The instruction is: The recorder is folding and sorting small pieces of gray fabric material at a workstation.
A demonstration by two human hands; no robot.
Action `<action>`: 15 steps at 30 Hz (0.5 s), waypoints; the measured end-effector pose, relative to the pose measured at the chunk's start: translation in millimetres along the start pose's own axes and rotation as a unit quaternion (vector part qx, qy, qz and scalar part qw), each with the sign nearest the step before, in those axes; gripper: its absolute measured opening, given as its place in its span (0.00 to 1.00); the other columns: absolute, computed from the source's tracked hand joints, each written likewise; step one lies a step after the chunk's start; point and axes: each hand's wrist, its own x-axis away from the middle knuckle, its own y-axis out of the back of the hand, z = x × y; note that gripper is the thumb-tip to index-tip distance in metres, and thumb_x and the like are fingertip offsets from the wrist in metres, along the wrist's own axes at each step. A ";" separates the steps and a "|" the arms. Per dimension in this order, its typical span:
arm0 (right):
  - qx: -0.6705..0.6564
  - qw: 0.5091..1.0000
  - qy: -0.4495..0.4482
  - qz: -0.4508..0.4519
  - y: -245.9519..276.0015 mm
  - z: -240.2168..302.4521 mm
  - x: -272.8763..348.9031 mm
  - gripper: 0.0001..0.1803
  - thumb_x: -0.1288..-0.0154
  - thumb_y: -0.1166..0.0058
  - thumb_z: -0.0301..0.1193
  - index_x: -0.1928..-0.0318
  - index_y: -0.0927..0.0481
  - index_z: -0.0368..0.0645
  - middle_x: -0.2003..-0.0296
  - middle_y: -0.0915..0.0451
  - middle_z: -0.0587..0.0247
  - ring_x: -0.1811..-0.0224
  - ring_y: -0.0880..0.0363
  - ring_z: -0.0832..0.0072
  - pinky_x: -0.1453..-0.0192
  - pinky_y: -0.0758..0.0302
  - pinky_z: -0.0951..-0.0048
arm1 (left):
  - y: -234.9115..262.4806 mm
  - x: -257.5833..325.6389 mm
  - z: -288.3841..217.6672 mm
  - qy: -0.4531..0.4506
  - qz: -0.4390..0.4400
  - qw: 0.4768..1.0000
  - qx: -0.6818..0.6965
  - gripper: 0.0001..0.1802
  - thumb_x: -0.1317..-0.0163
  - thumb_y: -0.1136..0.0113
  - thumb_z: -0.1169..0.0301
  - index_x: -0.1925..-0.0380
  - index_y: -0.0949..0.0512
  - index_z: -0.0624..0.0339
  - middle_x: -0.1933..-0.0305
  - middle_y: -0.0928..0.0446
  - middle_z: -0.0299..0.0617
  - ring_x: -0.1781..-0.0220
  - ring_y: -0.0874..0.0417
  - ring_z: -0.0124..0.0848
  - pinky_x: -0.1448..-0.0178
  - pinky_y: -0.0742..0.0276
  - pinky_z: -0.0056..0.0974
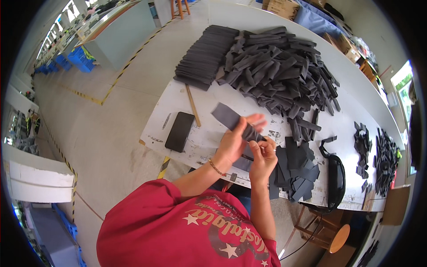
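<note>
Dark grey foam strip is pinched between the left hand and right hand, fingers closed on it above the near table edge; a neat stack sits far left; the loose heap seems still unsorted

Left hand and right hand both grip one dark grey strip above the near edge of the white table; strip tilts up to the left. Small heap of flat grey pieces just right of the hands. Big loose pile of strips further back, neat stack to its left. Black phone lies flat left of the hands, wooden stick beside it. Black glue gun-like tool at the right edge, type unclear.
</note>
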 end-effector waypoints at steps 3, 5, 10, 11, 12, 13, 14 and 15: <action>0.081 0.988 0.124 -0.049 11.6 19.5 6.7 0.03 0.39 0.39 0.19 0.68 0.21 0.38 0.51 0.31 0.63 0.48 0.31 0.78 0.47 0.31 0.77 | 2.8 -5.9 -19.4 -0.070 0.018 0.997 -0.018 0.26 0.28 0.52 0.52 0.40 0.27 0.59 0.32 0.32 0.45 0.28 0.36 0.44 0.28 0.37 0.50; 0.010 0.998 0.057 -0.039 31.3 18.5 6.9 0.14 0.35 0.41 0.25 0.51 0.25 0.36 0.47 0.30 0.58 0.49 0.27 0.73 0.47 0.28 0.74 | 5.9 -5.9 -28.7 -0.070 0.026 0.997 -0.011 0.25 0.28 0.52 0.53 0.40 0.27 0.58 0.32 0.32 0.46 0.28 0.36 0.44 0.27 0.37 0.51; -0.043 0.993 -0.093 0.054 15.3 32.3 -8.2 0.16 0.32 0.41 0.32 0.49 0.23 0.33 0.60 0.21 0.65 0.59 0.24 0.81 0.54 0.27 0.78 | 3.5 -1.2 -9.6 -0.009 0.115 0.993 0.000 0.23 0.27 0.52 0.54 0.41 0.26 0.57 0.33 0.30 0.48 0.30 0.33 0.46 0.28 0.36 0.52; -0.041 0.996 -0.072 0.013 10.2 25.4 -6.9 0.09 0.33 0.39 0.29 0.61 0.19 0.34 0.71 0.22 0.74 0.66 0.28 0.87 0.59 0.30 0.82 | 2.1 0.2 -7.7 0.003 0.113 0.993 0.028 0.24 0.27 0.52 0.54 0.41 0.26 0.57 0.36 0.27 0.48 0.31 0.31 0.47 0.28 0.36 0.53; -0.042 0.996 -0.072 0.013 7.9 26.5 -5.6 0.09 0.33 0.39 0.29 0.61 0.19 0.34 0.71 0.22 0.74 0.66 0.28 0.87 0.59 0.30 0.82 | 2.7 0.9 -8.9 0.003 0.113 0.993 0.027 0.24 0.27 0.52 0.54 0.41 0.26 0.57 0.36 0.27 0.48 0.31 0.31 0.47 0.28 0.36 0.53; -0.016 0.999 -0.043 -0.001 6.8 29.5 -3.3 0.07 0.34 0.39 0.28 0.63 0.20 0.35 0.72 0.23 0.75 0.67 0.30 0.88 0.60 0.32 0.84 | 3.0 2.0 -10.1 -0.002 0.075 0.997 0.006 0.23 0.28 0.51 0.54 0.42 0.26 0.57 0.39 0.26 0.47 0.34 0.28 0.46 0.31 0.32 0.52; 0.010 1.000 -0.015 -0.014 6.8 30.8 -1.9 0.06 0.34 0.39 0.27 0.66 0.20 0.37 0.73 0.24 0.77 0.69 0.32 0.90 0.62 0.34 0.85 | 3.3 1.8 -10.8 -0.007 0.037 0.999 -0.016 0.22 0.28 0.50 0.55 0.44 0.25 0.58 0.43 0.24 0.47 0.37 0.25 0.45 0.33 0.29 0.51; 0.018 0.999 0.012 -0.023 9.1 24.4 1.6 0.05 0.34 0.38 0.25 0.66 0.20 0.38 0.72 0.25 0.77 0.69 0.34 0.90 0.63 0.36 0.86 | 3.9 2.9 -10.5 -0.005 0.035 0.999 -0.016 0.22 0.28 0.50 0.55 0.44 0.25 0.58 0.43 0.24 0.47 0.37 0.25 0.45 0.33 0.29 0.51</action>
